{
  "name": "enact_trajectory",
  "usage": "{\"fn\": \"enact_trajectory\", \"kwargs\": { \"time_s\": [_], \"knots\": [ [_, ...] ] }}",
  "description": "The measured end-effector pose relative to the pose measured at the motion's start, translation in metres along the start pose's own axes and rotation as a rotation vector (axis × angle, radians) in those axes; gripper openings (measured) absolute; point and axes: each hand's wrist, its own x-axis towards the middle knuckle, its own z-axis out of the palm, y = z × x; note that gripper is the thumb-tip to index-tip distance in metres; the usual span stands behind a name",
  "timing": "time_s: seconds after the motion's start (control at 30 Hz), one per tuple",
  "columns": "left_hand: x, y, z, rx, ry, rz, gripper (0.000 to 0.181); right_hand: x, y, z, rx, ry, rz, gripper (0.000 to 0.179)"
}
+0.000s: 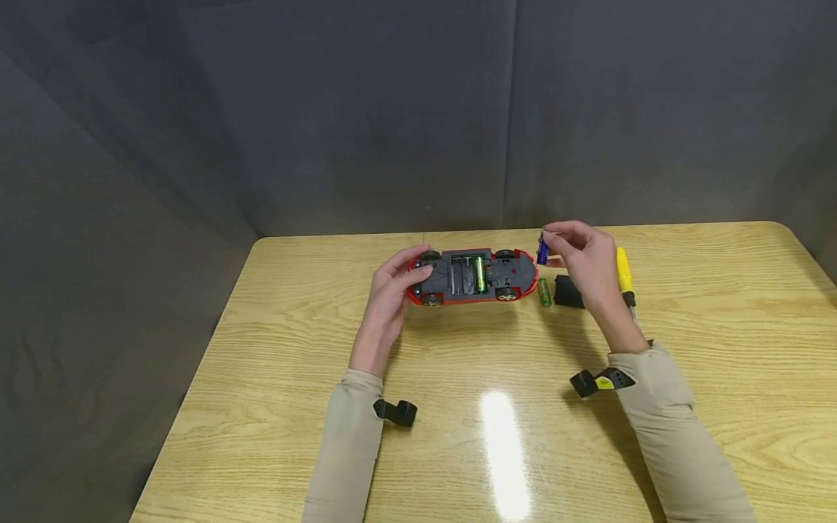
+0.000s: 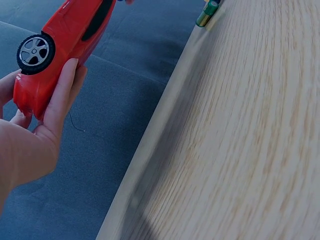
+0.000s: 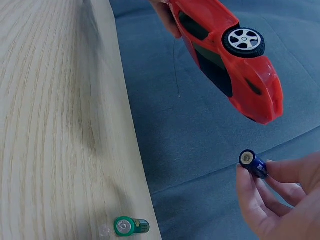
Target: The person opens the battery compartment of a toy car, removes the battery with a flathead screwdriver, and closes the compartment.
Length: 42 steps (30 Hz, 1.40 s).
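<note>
My left hand [image 1: 391,290] grips a red toy car [image 1: 516,274] by one end, its thumb pressed on the dark underside. The car is held upside down above the table, and its battery compartment [image 1: 463,276] lies uncovered. One green battery [image 1: 480,274] sits at the right side of that compartment; the slots left of it hold no battery. Just beyond the car's other end, my right hand [image 1: 588,261] pinches a blue battery [image 3: 254,164] between thumb and fingers. In the right wrist view the battery's flat end faces the camera, apart from the car.
A second green battery [image 1: 545,293] lies on the wooden table [image 1: 445,378] below the right hand. Beside it is a black cover [image 1: 569,291], partly behind the wrist. Farther right lies a screwdriver with a yellow handle [image 1: 624,270]. A dark curtain [image 1: 366,116] hangs behind the table.
</note>
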Motion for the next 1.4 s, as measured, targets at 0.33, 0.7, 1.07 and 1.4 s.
{"fn": "enact_trajectory", "kwargs": {
  "time_s": [0.33, 0.7, 1.07, 1.4],
  "knots": [
    [0.000, 0.000, 0.001, -0.004, 0.002, -0.004, 0.036, 0.002, 0.004, -0.003, -0.031, -0.015, 0.043, 0.031],
    [-0.001, 0.002, 0.001, -0.004, 0.008, -0.007, 0.037, 0.005, 0.013, -0.010, -0.108, -0.034, 0.118, 0.033],
    [-0.001, 0.001, 0.001, -0.015, 0.015, -0.007, 0.035, 0.009, 0.029, -0.019, -0.142, -0.090, 0.207, 0.031],
    [-0.001, 0.000, 0.000, -0.015, 0.010, -0.003, 0.037, 0.011, 0.041, -0.026, -0.175, -0.159, 0.282, 0.029]
  ]
}}
